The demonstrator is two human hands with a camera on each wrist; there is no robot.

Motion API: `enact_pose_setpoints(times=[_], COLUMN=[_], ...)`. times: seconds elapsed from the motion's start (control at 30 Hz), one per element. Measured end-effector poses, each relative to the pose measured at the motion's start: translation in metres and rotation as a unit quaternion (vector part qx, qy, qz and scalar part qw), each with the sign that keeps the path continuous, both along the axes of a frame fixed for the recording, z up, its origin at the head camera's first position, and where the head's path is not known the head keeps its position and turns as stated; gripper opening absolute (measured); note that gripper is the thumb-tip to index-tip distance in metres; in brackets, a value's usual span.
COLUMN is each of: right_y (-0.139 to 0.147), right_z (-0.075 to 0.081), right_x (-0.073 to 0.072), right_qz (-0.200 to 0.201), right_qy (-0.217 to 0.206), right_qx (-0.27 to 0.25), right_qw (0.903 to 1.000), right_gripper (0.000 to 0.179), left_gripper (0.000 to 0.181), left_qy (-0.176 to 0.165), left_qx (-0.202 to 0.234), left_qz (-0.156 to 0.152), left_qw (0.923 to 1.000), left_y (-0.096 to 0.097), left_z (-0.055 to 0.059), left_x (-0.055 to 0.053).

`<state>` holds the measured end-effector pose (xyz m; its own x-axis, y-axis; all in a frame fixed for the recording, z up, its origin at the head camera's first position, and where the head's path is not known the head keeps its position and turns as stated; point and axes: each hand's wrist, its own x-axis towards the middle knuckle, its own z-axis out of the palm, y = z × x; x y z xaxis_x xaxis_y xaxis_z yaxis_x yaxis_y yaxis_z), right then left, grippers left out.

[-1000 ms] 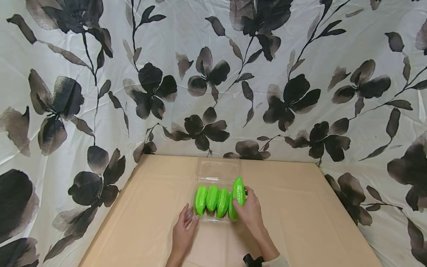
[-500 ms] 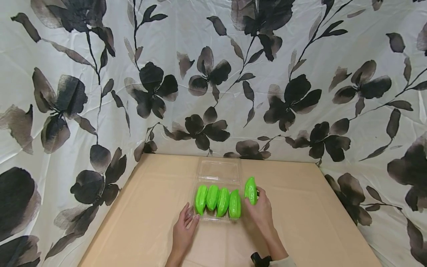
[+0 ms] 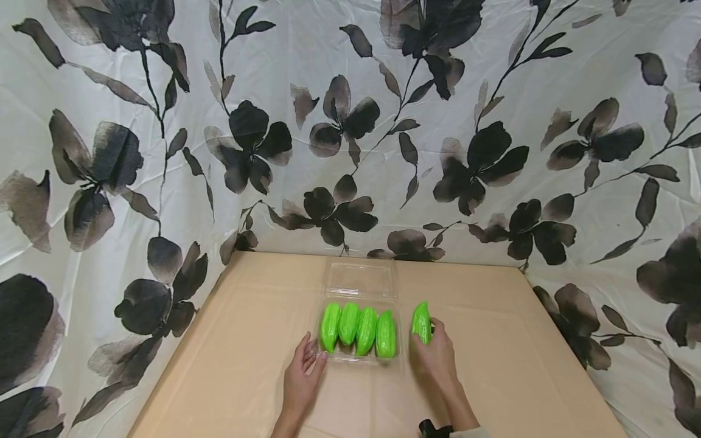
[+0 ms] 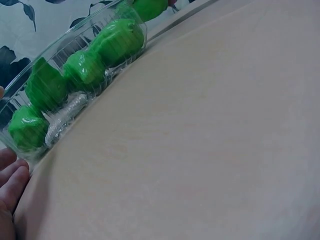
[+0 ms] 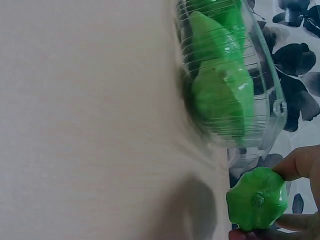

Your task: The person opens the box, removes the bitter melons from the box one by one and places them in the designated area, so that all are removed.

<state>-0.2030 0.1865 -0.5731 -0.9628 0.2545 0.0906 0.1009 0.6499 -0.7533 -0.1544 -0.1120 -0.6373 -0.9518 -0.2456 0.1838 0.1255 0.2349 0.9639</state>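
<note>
In the head view, several bright green, ridged, cucumber-shaped vegetables lie side by side in a clear plastic box. My left hand holds the box at its front left corner; fingertips show against that corner in the left wrist view. To the right of the box, my right hand grips another green cucumber-shaped vegetable, its tip pointing away from me. The right wrist view shows this vegetable end on, pinched between thumb and fingers, with a small round nub at its centre.
The box's transparent lid lies folded open behind it, near the back edge of the tan table. A white cloth with dark flowers hangs behind and at the sides.
My right hand has carried its vegetable rightward, from over the right end of the box to beside it, and a little nearer to me. The left hand and the box have stayed still.
</note>
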Motion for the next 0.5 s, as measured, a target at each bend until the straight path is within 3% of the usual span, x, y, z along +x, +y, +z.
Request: enact_pose_setpoints(times=[0.23,0.5], right_y=[-0.002,-0.006], right_z=[-0.013,-0.021], right_x=[-0.002,-0.007], right_qz=[0.014,0.027], right_qy=[-0.025,-0.01], right_qx=[-0.007,0.013], right_qw=[0.9996,0.9995], right_gripper=[0.065,0.062], left_gripper=[0.067,0.067], left_qy=[-0.001,-0.002], left_qx=[-0.002,0.003], left_qz=[0.002,0.005], left_qw=[1.0,1.0], left_y=[0.0,0.001], left_z=[0.002,0.002], left_x=[0.0,-0.001])
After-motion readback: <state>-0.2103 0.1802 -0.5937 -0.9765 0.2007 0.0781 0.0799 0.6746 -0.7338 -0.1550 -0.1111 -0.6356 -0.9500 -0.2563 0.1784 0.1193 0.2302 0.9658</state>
